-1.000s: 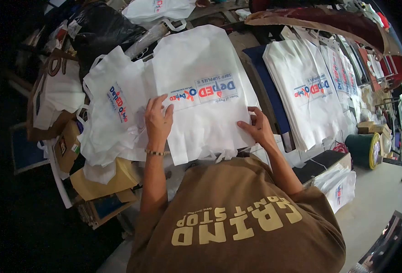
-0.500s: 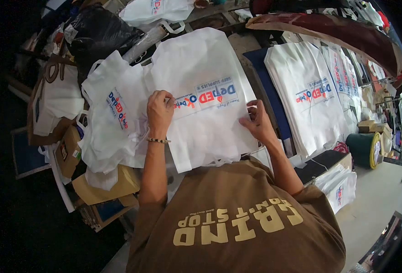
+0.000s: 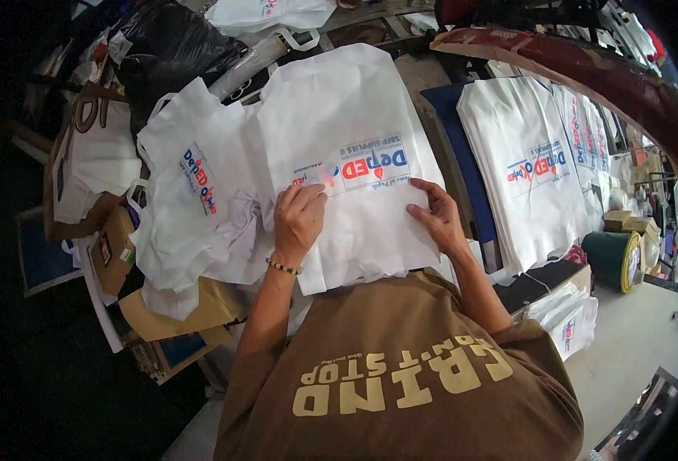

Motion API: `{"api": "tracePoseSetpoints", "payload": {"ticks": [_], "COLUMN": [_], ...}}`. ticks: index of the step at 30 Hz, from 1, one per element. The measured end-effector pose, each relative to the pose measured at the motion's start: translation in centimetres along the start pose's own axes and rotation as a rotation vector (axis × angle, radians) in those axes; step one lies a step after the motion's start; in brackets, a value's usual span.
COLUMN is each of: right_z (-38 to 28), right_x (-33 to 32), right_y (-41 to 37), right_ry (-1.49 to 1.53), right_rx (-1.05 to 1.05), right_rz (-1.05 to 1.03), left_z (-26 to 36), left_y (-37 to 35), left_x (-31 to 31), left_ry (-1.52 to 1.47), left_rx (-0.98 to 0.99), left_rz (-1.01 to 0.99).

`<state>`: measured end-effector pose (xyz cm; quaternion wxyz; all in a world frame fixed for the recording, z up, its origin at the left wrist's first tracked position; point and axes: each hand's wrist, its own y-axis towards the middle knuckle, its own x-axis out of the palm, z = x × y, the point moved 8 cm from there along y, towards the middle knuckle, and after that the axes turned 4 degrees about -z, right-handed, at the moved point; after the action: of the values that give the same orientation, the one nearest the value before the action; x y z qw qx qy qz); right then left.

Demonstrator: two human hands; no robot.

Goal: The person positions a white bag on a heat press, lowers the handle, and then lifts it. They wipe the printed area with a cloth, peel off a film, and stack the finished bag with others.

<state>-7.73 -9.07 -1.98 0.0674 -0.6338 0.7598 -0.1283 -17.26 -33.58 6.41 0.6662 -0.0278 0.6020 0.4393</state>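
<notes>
A white cloth bag (image 3: pixel 354 100) lies flat before me, its blue and red print (image 3: pixel 373 163) facing up and upside down to me. My left hand (image 3: pixel 300 219) is on the bag at the print's left part, with fingers curled together. A pale, blurred patch covers some letters at its fingertips; I cannot make out what it is. On the bag's right side rests my right hand (image 3: pixel 437 215), thumb and forefinger apart. A loose pile of printed white bags (image 3: pixel 170 146) lies to the left, with a crumpled white piece (image 3: pixel 243 223) on it.
A neat stack of printed white bags (image 3: pixel 508 123) lies at right on a blue board (image 3: pixel 450 115). A black plastic bag (image 3: pixel 170 54) and a clear roll (image 3: pixel 250 69) are behind at left. Cardboard boxes (image 3: pixel 112 250) stand at lower left; a green cylinder (image 3: pixel 611 260) is at right.
My left hand has come down from above the bag's left side and moved right onto the print. My right hand's fingers have stretched out over the bag's right side.
</notes>
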Motion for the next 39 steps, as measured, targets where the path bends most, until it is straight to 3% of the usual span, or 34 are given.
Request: {"api": "tracePoseSetpoints", "payload": {"ticks": [9, 12, 14, 36, 39], "right_z": [1.5, 0.8, 0.6, 0.4, -0.5], "right_x": [-0.7, -0.4, -0.4, -0.3, -0.1], "right_y": [0.9, 0.9, 0.9, 0.7, 0.5], "right_ry": [0.024, 0.046, 0.065, 0.040, 0.104], "right_rx": [-0.026, -0.092, -0.092, -0.072, -0.135], "right_rz": [0.039, 0.032, 0.034, 0.027, 0.043], "left_z": [0.7, -0.4, 0.9, 6.4, 7.8], "left_y": [0.1, 0.1, 0.4, -1.1, -1.4], "left_x": [0.4, -0.3, 0.3, 3.5, 3.7], "left_ry": [-0.118, -0.146, -0.232, -0.647, -0.693], "left_rx": [0.038, -0.030, 0.056, -0.013, 0.022], "left_rz": [-0.064, 0.065, -0.077, -0.170, -0.264]}}
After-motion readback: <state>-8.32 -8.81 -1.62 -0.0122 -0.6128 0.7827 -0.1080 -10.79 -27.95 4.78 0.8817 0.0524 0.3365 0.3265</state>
